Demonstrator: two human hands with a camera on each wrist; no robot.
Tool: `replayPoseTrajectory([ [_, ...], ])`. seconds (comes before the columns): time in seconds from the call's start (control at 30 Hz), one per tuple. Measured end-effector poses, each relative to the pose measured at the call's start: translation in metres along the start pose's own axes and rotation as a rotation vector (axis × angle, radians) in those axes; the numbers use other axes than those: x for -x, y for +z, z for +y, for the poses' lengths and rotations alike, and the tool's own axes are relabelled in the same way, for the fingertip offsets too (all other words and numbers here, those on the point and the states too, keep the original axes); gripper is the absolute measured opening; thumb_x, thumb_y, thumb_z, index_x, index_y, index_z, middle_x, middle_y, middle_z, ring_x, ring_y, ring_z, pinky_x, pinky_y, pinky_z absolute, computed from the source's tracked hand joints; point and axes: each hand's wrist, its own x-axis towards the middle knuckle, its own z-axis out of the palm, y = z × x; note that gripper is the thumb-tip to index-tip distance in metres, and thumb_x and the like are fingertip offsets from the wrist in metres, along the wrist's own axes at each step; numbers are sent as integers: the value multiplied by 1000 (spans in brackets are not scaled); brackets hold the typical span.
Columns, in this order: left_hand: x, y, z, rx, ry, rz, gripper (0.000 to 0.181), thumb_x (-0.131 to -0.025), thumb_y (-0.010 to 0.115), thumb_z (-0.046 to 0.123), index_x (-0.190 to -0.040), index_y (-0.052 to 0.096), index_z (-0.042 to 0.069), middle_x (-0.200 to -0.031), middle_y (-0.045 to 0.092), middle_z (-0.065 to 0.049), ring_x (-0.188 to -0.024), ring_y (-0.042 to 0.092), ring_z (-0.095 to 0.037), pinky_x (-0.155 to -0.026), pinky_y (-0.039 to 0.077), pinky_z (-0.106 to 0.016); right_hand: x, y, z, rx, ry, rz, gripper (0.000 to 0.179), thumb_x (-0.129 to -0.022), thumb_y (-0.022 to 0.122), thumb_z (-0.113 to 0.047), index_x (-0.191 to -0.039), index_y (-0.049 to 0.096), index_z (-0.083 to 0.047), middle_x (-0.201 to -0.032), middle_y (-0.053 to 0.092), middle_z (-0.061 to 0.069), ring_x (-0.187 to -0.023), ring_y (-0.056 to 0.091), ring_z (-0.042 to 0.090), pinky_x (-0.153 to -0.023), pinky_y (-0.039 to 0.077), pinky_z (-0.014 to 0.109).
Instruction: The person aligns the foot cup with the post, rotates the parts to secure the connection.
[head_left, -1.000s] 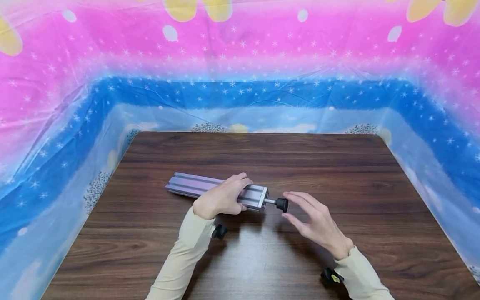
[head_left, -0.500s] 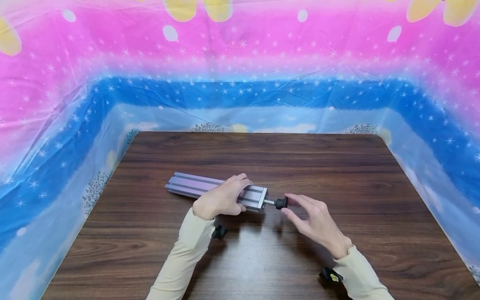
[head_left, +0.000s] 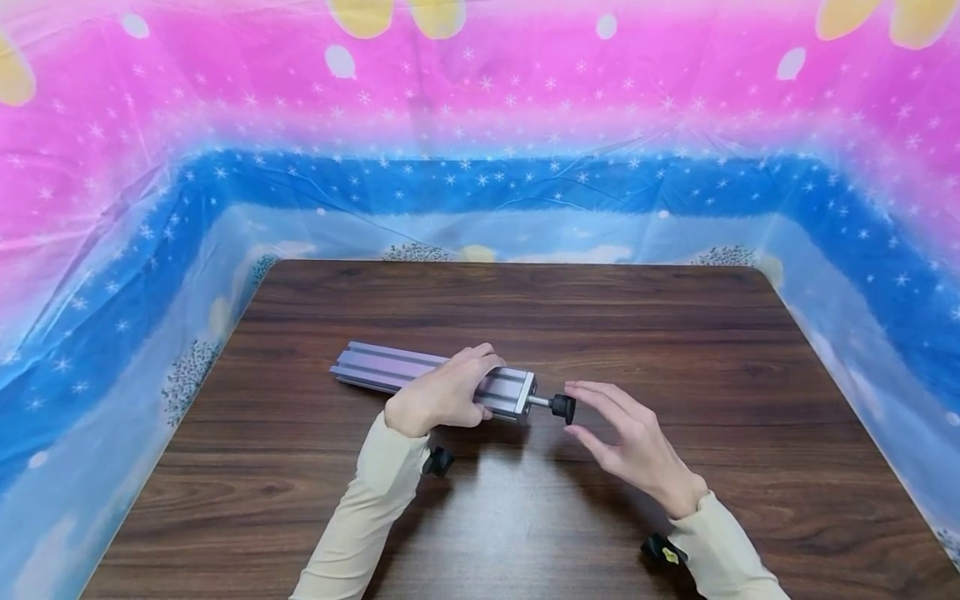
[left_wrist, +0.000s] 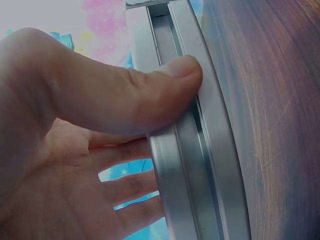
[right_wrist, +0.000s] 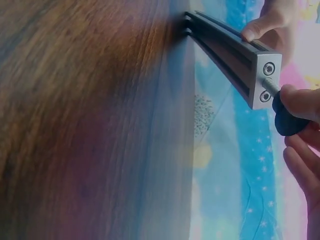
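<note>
A silver aluminium profile (head_left: 390, 367) with slots along its sides is held slightly tilted over the table. My left hand (head_left: 446, 392) grips it near its right end; in the left wrist view the thumb (left_wrist: 170, 92) presses across a slot. An end plate (right_wrist: 260, 82) with two socket-head screws caps the profile. From it projects a metal stud carrying a black levelling foot (head_left: 562, 407). My right hand (head_left: 633, 437) pinches the foot's round rim between thumb and fingers. In the right wrist view the thumb (right_wrist: 300, 101) overlaps the foot, and the far fingertips are partly hidden.
The brown wood-grain table (head_left: 525, 317) spans the view beneath both hands. A patterned pink and blue cloth (head_left: 487, 183) hangs around its back and sides. Black wrist devices (head_left: 663, 551) sit at both cuffs.
The right thumb and fingers drew closer around the levelling foot, then spread wider again, and the foot has turned a little. My left hand and the profile stay nearly still.
</note>
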Motion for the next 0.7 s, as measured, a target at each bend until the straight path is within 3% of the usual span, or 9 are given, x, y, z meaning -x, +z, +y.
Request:
replayPoseTrajectory([
  [0.17,0,1,-1,-6,6,4,57,-73,80,3,-127,61,2,-103,53,-4,-97,50,-20,-87,45,-34,4,1,1,23,58,-4,44,-98,66,-35,-125,68,0,-115,73,11,-99,71,25,-97,49,18],
  [0.3,0,1,-1,-8,11,2,57,-74,81,4,-127,61,2,-104,53,-4,-98,50,-21,-87,45,-35,7,-1,1,71,136,-57,42,-95,71,-32,-127,69,-5,-111,75,8,-96,72,23,-86,55,28],
  [0.37,0,1,-1,-9,10,2,57,-73,80,3,-127,61,2,-104,53,-5,-99,50,-21,-88,45,-35,7,-1,1,82,173,-88,43,-91,76,-26,-128,68,-5,-113,75,9,-99,73,23,-85,56,32],
  [0.47,1,1,0,-6,7,3,57,-73,80,3,-127,61,2,-104,53,-5,-98,50,-21,-88,45,-35,8,-2,0,60,210,-123,51,-86,80,-22,-132,65,-6,-119,73,10,-107,71,22,-93,53,27],
  [0.6,2,0,0,1,8,6,57,-74,80,3,-127,61,2,-103,53,-4,-98,50,-20,-87,45,-35,6,-1,0,14,156,-112,60,-85,82,-24,-137,60,-4,-129,67,13,-117,66,25,-107,43,19],
  [0.7,2,0,0,3,12,10,56,-74,80,3,-127,61,2,-102,53,-4,-97,50,-20,-87,45,-35,4,-1,-1,10,67,-83,55,-88,79,-23,-136,61,-1,-132,64,15,-118,64,27,-111,39,19],
])
